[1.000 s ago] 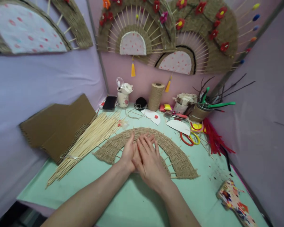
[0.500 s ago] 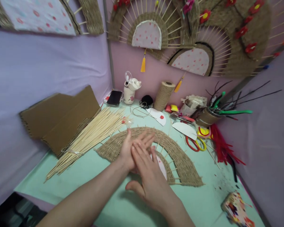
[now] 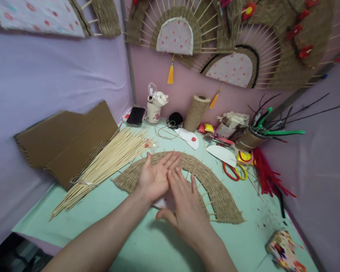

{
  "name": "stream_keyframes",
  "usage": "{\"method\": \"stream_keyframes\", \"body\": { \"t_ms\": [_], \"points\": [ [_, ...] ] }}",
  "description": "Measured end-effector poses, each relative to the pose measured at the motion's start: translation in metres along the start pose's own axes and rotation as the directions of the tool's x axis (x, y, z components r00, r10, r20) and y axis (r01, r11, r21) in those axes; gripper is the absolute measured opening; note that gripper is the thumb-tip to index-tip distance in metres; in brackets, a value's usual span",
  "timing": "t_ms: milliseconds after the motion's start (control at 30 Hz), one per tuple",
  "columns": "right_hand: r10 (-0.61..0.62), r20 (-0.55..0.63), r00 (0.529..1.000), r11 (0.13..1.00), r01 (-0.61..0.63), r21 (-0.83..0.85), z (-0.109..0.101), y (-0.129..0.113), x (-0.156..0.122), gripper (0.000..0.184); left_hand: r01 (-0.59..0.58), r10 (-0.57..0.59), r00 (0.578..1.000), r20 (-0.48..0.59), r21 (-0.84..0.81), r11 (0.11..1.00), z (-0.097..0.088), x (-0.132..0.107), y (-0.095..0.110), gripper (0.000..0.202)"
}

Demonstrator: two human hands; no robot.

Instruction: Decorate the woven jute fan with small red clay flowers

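Observation:
A half-round woven jute fan piece (image 3: pixel 215 189) with skewer ribs lies on the mint green table (image 3: pixel 107 211). My left hand (image 3: pixel 154 177) is palm up over its middle, fingers stretched out and open. My right hand (image 3: pixel 184 204) is palm down beside it, fingers spread and overlapping the left hand's edge. A bit of white, red-dotted fabric (image 3: pixel 163 203) shows under the hands. Neither hand grips anything.
A bundle of bamboo skewers (image 3: pixel 107 162) and cardboard sheets (image 3: pixel 68 139) lie to the left. At the back stand a jute twine spool (image 3: pixel 196 112), a phone (image 3: pixel 136 115), a small white bottle (image 3: pixel 155 107), scissors (image 3: pixel 234 170), red pipe cleaners (image 3: pixel 268 175) and a tool cup (image 3: pixel 248 139). Finished fans hang on the walls.
My hands were pressed flat together on the fan piece. The left hand has turned palm up and the right has slid back toward me; the view has shifted slightly.

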State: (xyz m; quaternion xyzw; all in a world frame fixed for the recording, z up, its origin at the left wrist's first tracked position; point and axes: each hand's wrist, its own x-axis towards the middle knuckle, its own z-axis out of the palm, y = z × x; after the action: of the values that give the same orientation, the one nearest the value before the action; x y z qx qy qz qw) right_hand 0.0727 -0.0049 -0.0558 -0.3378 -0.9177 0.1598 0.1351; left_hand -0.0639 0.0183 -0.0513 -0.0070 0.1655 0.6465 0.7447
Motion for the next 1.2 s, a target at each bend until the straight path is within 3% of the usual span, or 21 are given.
{"method": "stream_keyframes", "body": {
  "t_ms": [67, 100, 167, 267, 333, 400, 600, 733, 867, 933, 1033, 1100, 1200],
  "points": [
    [0.065, -0.027, 0.998, 0.998, -0.065, -0.007, -0.001, 0.005, 0.001, 0.090, 0.106, -0.105, 0.994, -0.041, 0.023, 0.994, 0.001, -0.001, -0.009, 0.079],
    [0.065, -0.030, 0.997, 0.998, -0.065, 0.001, -0.001, 0.006, 0.001, 0.091, 0.190, -0.186, 0.980, -0.076, 0.043, 0.981, 0.001, -0.002, -0.016, 0.080],
    [0.021, -0.040, 0.999, 0.999, -0.019, 0.036, -0.001, 0.009, -0.001, 0.091, 0.237, -0.231, 0.969, -0.089, 0.063, 0.969, -0.001, -0.003, -0.029, 0.079],
    [-0.033, -0.165, 0.986, 0.993, 0.051, 0.108, -0.002, 0.016, -0.005, 0.092, 0.180, -0.175, 0.980, -0.100, 0.050, 0.982, -0.002, -0.004, -0.035, 0.070],
    [-0.015, -0.271, 0.963, 0.990, 0.052, 0.127, -0.002, 0.021, -0.006, 0.088, 0.139, -0.136, 0.986, -0.101, 0.025, 0.990, -0.001, -0.004, -0.030, 0.065],
    [0.005, -0.303, 0.953, 0.994, 0.027, 0.101, -0.003, 0.025, -0.007, 0.083, 0.114, -0.113, 0.989, -0.099, 0.003, 0.993, 0.002, -0.004, -0.023, 0.063],
    [-0.014, -0.171, 0.985, 0.990, -0.011, -0.144, 0.000, 0.017, -0.002, 0.079, 0.132, -0.133, 0.989, -0.072, -0.006, 0.991, 0.004, -0.006, -0.018, 0.067],
    [-0.069, -0.126, 0.990, 0.976, 0.041, -0.215, 0.005, 0.011, -0.002, 0.083, 0.111, -0.110, 0.993, -0.052, 0.012, 0.994, 0.004, -0.008, -0.013, 0.072],
    [-0.018, -0.170, 0.985, 0.975, -0.021, -0.220, 0.006, 0.013, -0.003, 0.086, 0.064, -0.063, 0.997, -0.034, 0.007, 0.998, 0.007, -0.010, -0.011, 0.070],
    [0.024, -0.186, 0.982, 0.978, -0.061, -0.198, 0.005, 0.013, -0.003, 0.090, 0.101, -0.101, 0.995, -0.017, -0.003, 0.995, 0.007, -0.010, -0.013, 0.072],
    [-0.014, -0.150, 0.989, 0.985, -0.012, -0.173, 0.003, 0.010, -0.004, 0.091, 0.157, -0.157, 0.987, -0.030, 0.010, 0.987, 0.005, -0.009, -0.012, 0.074],
    [-0.056, -0.122, 0.991, 0.985, 0.035, -0.168, 0.003, 0.010, -0.004, 0.088, 0.122, -0.122, 0.992, -0.021, 0.031, 0.992, 0.004, -0.009, -0.007, 0.074],
    [-0.027, -0.148, 0.989, 0.986, 0.002, -0.166, 0.004, 0.014, -0.004, 0.083, 0.030, -0.031, 0.999, 0.042, 0.019, 0.999, 0.005, -0.008, 0.000, 0.072]
  ]
}}
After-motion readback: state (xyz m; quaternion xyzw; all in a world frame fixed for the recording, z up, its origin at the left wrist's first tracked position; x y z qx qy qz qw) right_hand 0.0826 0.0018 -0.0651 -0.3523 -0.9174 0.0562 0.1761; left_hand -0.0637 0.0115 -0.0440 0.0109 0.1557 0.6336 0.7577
